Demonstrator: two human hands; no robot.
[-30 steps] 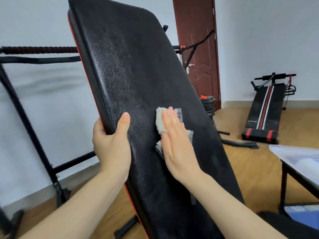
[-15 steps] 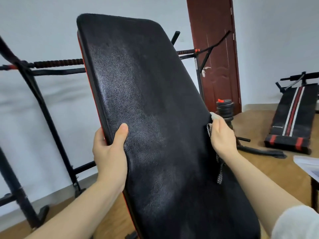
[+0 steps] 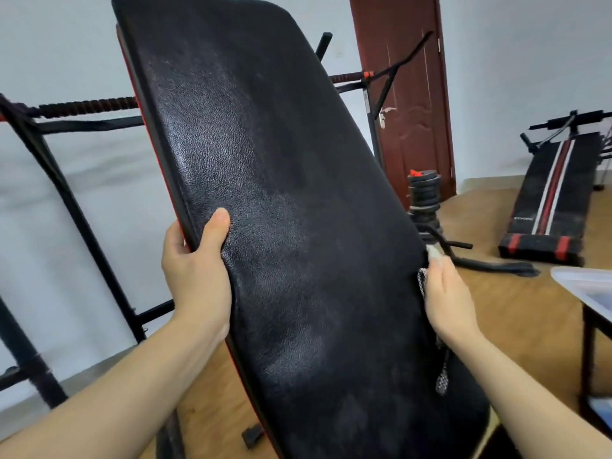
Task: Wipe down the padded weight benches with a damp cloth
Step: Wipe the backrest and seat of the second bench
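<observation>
A person braces a steeply tilted padded bench (image 3: 281, 226) between both hands while wiping its right-hand edge in a home gym. Judging from this grip, the likeliest slip is the cloth (image 3: 433, 252) sliding out from under the palm. Only a white corner shows above the hand at the bench's right edge. A mesh tail hangs loose below the wrist, where it could catch on the frame beneath the bench. A hard pull down that edge might also swing the raised pad, since the hands appear to be its main brace. The left hand (image 3: 195, 270) grips the bench's left edge, thumb flat on the black face and fingers (image 3: 174, 240) curled round behind the red trim. The right hand (image 3: 447, 299) clamps the cloth against the opposite edge. Its fingers wrap out of sight behind the pad, so how tightly they close cannot be told. A striped bench (image 3: 549, 200) lies on the floor well to the right of the padded bench, with neither hand on it.
</observation>
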